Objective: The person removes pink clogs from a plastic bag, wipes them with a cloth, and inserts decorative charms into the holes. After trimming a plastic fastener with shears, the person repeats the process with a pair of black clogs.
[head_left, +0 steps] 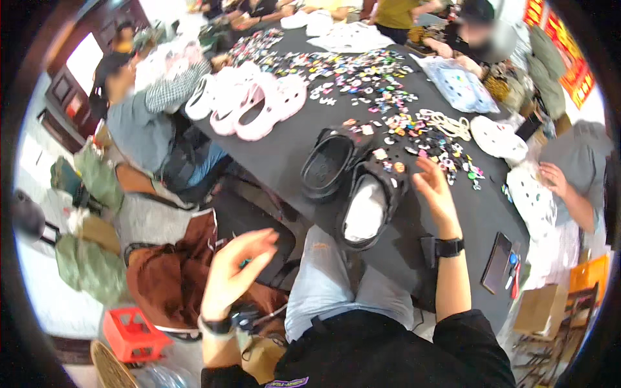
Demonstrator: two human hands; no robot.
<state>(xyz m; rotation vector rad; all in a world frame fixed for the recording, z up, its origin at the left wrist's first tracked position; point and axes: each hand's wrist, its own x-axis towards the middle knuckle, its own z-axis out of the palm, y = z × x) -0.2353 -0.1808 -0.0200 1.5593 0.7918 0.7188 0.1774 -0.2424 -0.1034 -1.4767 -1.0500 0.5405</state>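
Note:
A pair of black clogs stands at the near edge of the dark table: the left clog [325,169] shows a dark footbed, and the right clog [366,210] has something white inside. My right hand [438,192] hovers beside the right clog, fingers spread, with no object visible in it. Small colourful shoe charms [440,147] lie scattered just beyond it. My left hand [239,265] is off the table's edge, left of my lap, its fingers stretched and the thumb apart. A tiny teal spot shows by its thumb; whether the hand holds it I cannot tell.
Pale pink clogs [259,110] stand at the far left, and white clogs [498,139] at the right. A bagged blue pair [462,84] lies farther back. A phone [497,262] rests on the right edge. Several people sit around the table; a red crate [136,333] is on the floor.

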